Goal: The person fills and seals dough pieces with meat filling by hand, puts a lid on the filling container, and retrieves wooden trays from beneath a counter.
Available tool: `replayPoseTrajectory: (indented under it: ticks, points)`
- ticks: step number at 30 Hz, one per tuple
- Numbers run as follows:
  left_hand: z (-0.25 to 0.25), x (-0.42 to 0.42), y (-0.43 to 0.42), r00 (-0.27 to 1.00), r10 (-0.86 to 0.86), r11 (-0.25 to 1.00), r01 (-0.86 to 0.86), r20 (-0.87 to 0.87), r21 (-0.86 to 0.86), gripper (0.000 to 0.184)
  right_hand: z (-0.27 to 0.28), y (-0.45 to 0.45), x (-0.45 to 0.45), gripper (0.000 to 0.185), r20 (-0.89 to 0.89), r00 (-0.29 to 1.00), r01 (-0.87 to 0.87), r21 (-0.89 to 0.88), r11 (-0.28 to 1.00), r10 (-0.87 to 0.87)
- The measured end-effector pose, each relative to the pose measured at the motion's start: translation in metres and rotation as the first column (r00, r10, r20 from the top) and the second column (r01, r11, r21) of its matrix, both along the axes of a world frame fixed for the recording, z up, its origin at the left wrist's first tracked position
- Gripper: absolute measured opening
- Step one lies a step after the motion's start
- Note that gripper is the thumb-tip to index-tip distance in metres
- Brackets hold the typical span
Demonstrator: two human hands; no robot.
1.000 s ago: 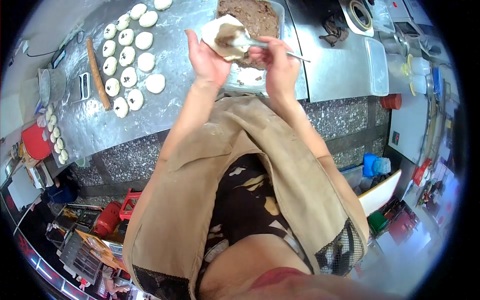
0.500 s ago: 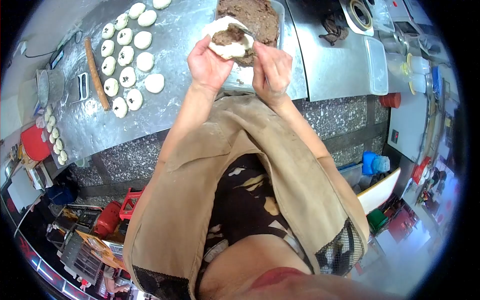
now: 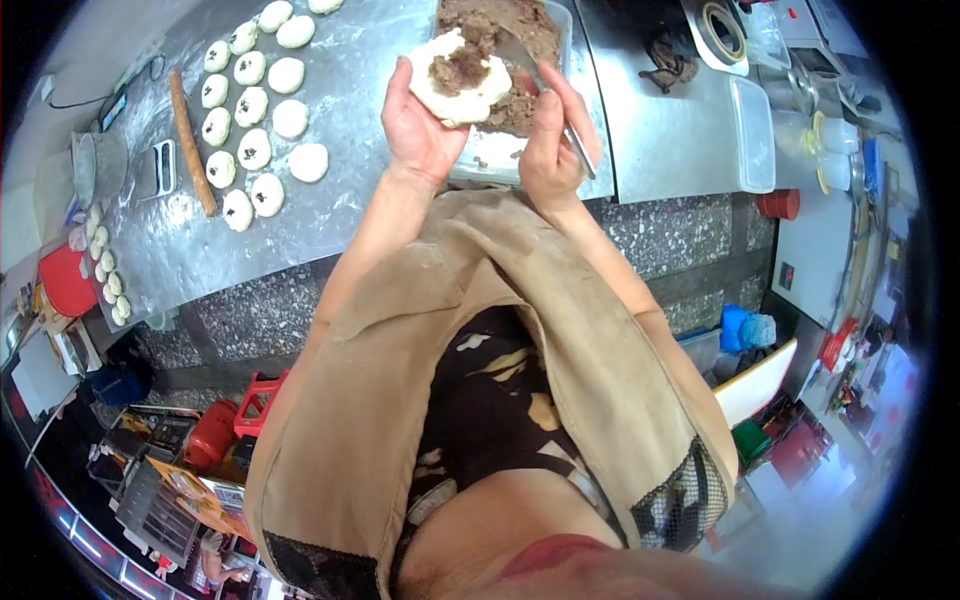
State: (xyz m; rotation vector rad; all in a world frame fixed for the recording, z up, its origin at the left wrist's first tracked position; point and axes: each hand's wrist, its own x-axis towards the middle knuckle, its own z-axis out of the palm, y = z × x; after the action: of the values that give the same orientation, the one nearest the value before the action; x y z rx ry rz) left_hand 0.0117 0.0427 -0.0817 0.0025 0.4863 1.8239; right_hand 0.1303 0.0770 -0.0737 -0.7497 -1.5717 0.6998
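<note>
My left hand (image 3: 424, 140), palm up, holds a flat piece of white dough (image 3: 440, 98) with brown filling (image 3: 462, 70) on its middle. My right hand (image 3: 556, 140) grips the handle of a metal spoon (image 3: 578, 150), whose upper end is by the right edge of the dough. Behind both hands lies a clear tub (image 3: 566, 40) of brown filling, partly hidden by the dough and my right hand. To the left, several round white buns (image 3: 254, 150) sit in rows on the metal table (image 3: 350, 200), some with dark marks on top.
A wooden rolling pin (image 3: 192, 145) lies left of the buns. Smaller dough pieces (image 3: 108, 262) line the table's far left. On the right counter are a dark cloth (image 3: 668, 62), a roll of tape (image 3: 720, 35) and a pale plastic lid (image 3: 752, 133).
The filling, mostly under the spoon at first, now shows on the dough. My right hand came in close to the dough, then moved right again, with the spoon tilted over the tub side.
</note>
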Motion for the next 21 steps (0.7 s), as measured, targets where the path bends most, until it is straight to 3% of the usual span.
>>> replayPoseTrajectory:
  ticks: [1,2,3,5,7,9,10,11,15,17,21]
  points:
    - [0.001,0.001,0.0,0.999,-0.013,1.0,0.012,-0.041,-0.023,0.064,0.004,0.003,-0.001,0.019,-0.049,0.999,0.004,0.017,1.0,-0.003]
    - [0.001,0.001,0.001,0.999,-0.016,1.0,0.015,-0.041,-0.022,0.064,0.011,0.001,0.004,0.022,0.073,0.997,-0.007,0.097,0.995,0.0]
    - [0.002,0.002,0.001,0.999,-0.028,0.999,0.027,-0.017,-0.026,0.067,0.01,0.002,0.005,0.022,0.073,0.997,-0.005,0.099,0.995,-0.002]
    - [0.004,0.003,0.0,0.999,-0.039,0.999,0.04,0.007,-0.029,0.069,0.002,0.006,0.005,0.027,0.368,0.924,-0.088,0.477,0.875,-0.107]
    - [0.01,0.002,-0.002,0.992,-0.093,0.994,0.087,0.091,0.058,0.068,-0.009,0.002,0.005,0.034,0.422,0.897,-0.107,0.499,0.86,-0.133]
    - [0.009,-0.004,-0.004,0.991,-0.095,0.995,0.091,0.097,0.036,0.071,-0.015,0.002,0.005,0.033,0.433,0.89,-0.13,0.547,0.827,-0.146]
    - [0.006,-0.009,-0.006,0.974,-0.124,0.992,0.119,0.188,0.037,0.071,-0.015,0.001,0.008,0.032,0.463,0.87,-0.139,0.561,0.816,-0.169]
    - [0.003,-0.012,-0.007,0.948,-0.154,0.988,0.148,0.277,0.042,0.071,-0.016,0.0,0.011,0.032,0.462,0.87,-0.138,0.56,0.817,-0.17]
    - [-0.009,-0.017,-0.009,0.939,-0.102,0.99,0.128,0.328,-0.059,0.071,-0.006,0.002,0.019,0.028,0.472,0.876,-0.191,0.525,0.83,-0.097]
    - [-0.028,-0.023,-0.012,0.879,-0.267,0.942,0.152,0.395,0.3,0.068,-0.001,0.002,0.018,0.025,0.241,0.97,-0.101,0.238,0.966,0.042]
    - [-0.017,-0.02,-0.012,0.909,-0.235,0.964,0.172,0.344,0.204,0.066,0.002,0.006,0.018,0.022,0.187,0.979,-0.107,0.128,0.986,0.082]
